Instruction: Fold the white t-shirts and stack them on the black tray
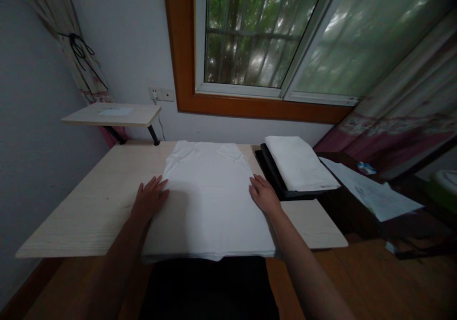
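Observation:
A white T-shirt (214, 201) lies spread on the pale wooden desk (89, 201), its lower edge hanging slightly over the front. The sides look folded in, with creased cloth near the far end. My left hand (152, 197) rests at the shirt's left edge, fingers stretched out, fingertips touching the cloth. On the opposite edge my right hand (264, 194) lies flat with its fingers extended, close to a stack of folded clothes. Neither hand grips anything.
Folded white cloth (300, 163) tops folded black cloth (276, 172) at the desk's right. A small raised shelf (139, 116) with a paper stands back left. Further right, a large paper sheet (371, 191) lies on a dark surface. The window (264, 34) is behind.

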Available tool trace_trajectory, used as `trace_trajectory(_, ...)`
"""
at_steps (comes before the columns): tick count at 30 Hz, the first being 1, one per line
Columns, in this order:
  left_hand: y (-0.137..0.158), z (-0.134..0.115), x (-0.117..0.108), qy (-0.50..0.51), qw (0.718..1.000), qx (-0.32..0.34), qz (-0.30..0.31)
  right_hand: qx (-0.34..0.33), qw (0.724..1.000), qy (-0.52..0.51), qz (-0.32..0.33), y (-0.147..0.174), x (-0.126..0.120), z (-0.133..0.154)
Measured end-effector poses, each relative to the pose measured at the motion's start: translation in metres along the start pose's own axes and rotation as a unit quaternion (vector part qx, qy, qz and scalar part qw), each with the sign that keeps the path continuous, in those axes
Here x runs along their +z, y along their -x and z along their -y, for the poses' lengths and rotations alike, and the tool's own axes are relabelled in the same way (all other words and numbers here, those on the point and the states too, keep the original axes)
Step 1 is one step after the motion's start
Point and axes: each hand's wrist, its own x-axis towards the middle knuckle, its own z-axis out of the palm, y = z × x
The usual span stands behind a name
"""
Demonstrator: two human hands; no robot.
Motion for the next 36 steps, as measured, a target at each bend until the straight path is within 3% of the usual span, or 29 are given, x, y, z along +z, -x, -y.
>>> trace_trajectory(36,0.0019,0.0068,0.0005,0.037,0.999,0.008,-0.025,0.011,1.0,-0.024,0.001,0.0008,-0.0005,0.0015)
